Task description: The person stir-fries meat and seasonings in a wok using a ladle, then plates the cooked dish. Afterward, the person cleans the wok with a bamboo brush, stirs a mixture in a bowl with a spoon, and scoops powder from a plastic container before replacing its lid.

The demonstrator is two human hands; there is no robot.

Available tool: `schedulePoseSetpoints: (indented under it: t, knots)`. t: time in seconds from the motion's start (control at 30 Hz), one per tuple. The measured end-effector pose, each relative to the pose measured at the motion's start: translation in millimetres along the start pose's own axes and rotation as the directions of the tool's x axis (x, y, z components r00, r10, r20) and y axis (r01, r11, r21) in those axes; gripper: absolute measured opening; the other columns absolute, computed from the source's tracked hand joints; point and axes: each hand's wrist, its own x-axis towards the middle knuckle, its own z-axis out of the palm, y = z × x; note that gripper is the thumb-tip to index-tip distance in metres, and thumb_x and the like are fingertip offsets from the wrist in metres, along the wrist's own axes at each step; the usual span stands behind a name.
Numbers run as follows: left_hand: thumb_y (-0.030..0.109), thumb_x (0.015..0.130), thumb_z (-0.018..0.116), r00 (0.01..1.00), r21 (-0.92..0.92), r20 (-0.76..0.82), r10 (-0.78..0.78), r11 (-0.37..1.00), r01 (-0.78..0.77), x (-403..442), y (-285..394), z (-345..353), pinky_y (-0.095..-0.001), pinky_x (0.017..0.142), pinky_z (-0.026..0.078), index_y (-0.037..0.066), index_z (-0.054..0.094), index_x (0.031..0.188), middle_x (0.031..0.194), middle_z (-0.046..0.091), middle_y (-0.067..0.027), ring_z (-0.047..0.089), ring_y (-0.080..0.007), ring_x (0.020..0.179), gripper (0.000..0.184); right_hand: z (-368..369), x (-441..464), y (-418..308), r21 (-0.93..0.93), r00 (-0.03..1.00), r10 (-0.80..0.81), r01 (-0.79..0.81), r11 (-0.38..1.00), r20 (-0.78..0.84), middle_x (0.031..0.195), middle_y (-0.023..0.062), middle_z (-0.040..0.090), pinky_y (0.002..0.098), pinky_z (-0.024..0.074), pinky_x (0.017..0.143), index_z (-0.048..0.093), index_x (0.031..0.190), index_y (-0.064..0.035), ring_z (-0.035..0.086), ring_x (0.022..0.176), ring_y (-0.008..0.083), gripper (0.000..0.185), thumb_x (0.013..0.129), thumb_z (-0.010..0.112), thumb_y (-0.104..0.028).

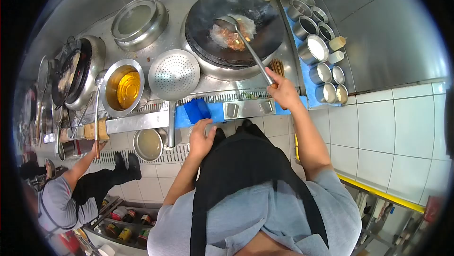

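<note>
My right hand (285, 92) is closed around the handle of a long ladle (257, 59). The ladle's bowl dips into a black wok (203, 17), among pale and reddish-brown food pieces (235, 40) in bubbling liquid or oil. My left hand (202, 138) holds nothing; its thumb stands apart from the fingers, close to the counter's front edge. Just beyond its fingertips is a folded blue cloth (197, 110). A round perforated strainer (174, 74) lies left of the wok, its handle hanging over the edge beside my left hand.
A pot of yellow oil (124, 88) stands left of the strainer. Metal seasoning cups (313, 49) and squeeze bottles line the right side. A bamboo brush (277, 67) is near the wok. At far left, a co-worker (71, 194) works at a second wok (71, 74).
</note>
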Motion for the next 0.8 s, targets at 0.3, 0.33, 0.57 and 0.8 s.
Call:
schedulePoseSetpoints:
  t: [0.3,0.33,0.57,0.8]
  knots:
    - [0.012,0.093,0.071,0.999,-0.083,-0.03,0.026,0.996,-0.028,18.0,11.2,0.3,-0.0426,0.095,0.052,-0.001,0.07,0.11,0.111,0.072,-0.019,0.068,-0.0381,0.108,0.021,3.5,13.9,24.4,0.052,0.994,-0.036,0.042,0.998,-0.107,0.073,0.0057,0.064,0.0341,0.0502,0.064,0.055,0.153,-0.0173,0.058,0.061,0.0164,0.067,0.089,0.068,-0.007]
    - [0.012,0.093,0.071,0.999,-0.082,-0.015,0.033,0.996,-0.034,17.1,9.5,1.5,-0.0427,0.095,0.052,-0.002,0.07,0.11,0.111,0.072,-0.019,0.068,-0.0381,0.108,0.021,-2.6,9.1,19.6,0.002,0.993,-0.053,0.053,0.999,-0.107,0.077,0.01,0.068,0.0359,0.0527,0.07,0.056,0.152,-0.0176,0.064,0.067,0.0206,0.067,0.087,0.068,-0.008]
    - [0.012,0.093,0.071,0.999,-0.07,0.022,0.026,0.997,-0.024,16.0,18.0,3.8,-0.0416,0.094,0.052,-0.001,0.07,0.11,0.11,0.072,-0.0178,0.068,-0.0367,0.106,0.021,-0.2,5.0,18.0,-0.149,0.981,-0.146,0.126,0.981,-0.13,0.072,0.009,0.065,0.0357,0.052,0.067,0.057,0.151,-0.0215,0.059,0.062,0.0181,0.067,0.086,0.068,-0.008]
    - [0.012,0.095,0.07,0.999,-0.052,-0.03,-0.031,0.998,0.03,4.7,26.1,9.6,-0.039,0.09,0.053,0.0,0.071,0.109,0.109,0.072,-0.0173,0.069,-0.032,0.099,0.019,-14.4,33.3,13.3,-0.172,0.947,-0.266,0.237,0.956,-0.177,0.08,0.0179,0.07,0.0416,0.0539,0.073,0.057,0.151,-0.0229,0.067,0.071,0.03,0.067,0.085,0.064,-0.009]
